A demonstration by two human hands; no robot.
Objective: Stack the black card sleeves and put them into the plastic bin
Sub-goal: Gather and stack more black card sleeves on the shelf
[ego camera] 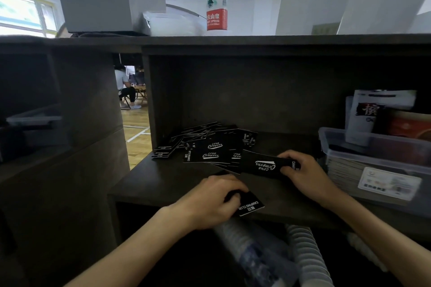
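Seemingly midway through gathering, a person stood at a dark wooden shelf (163, 184) and worked with both bare hands, seen from a head-worn camera looking down. Farthest left in the working area, a loose pile of black card sleeves (205, 147) with white lettering lay fanned and overlapping on the shelf board, toward its back left corner. Nearer the front edge, the left hand (210, 200) had its fingers curled down over a small sleeve stack (250, 206), gripping it against the board with one corner poking out past the fingertips. Just to the right and a little farther back, the right hand (305, 172) pinched the end of a single sleeve (263, 166), thumb on top, holding it tilted and slightly above the board, its far end reaching to the edge of the pile. At the far right stood the clear plastic bin (331, 144), resting on the same shelf and already holding paper packets; no black sleeves could be made out inside it.

The step in hand appeared to be adding the right hand's sleeve to the left hand's stack. To do it well, the person would likely need to turn the sleeve to match the stack's direction, lay it flat on top, and square the edges with both hands before reaching back to the pile. Much of the pile remained ungathered, so the bin seemed some way off.
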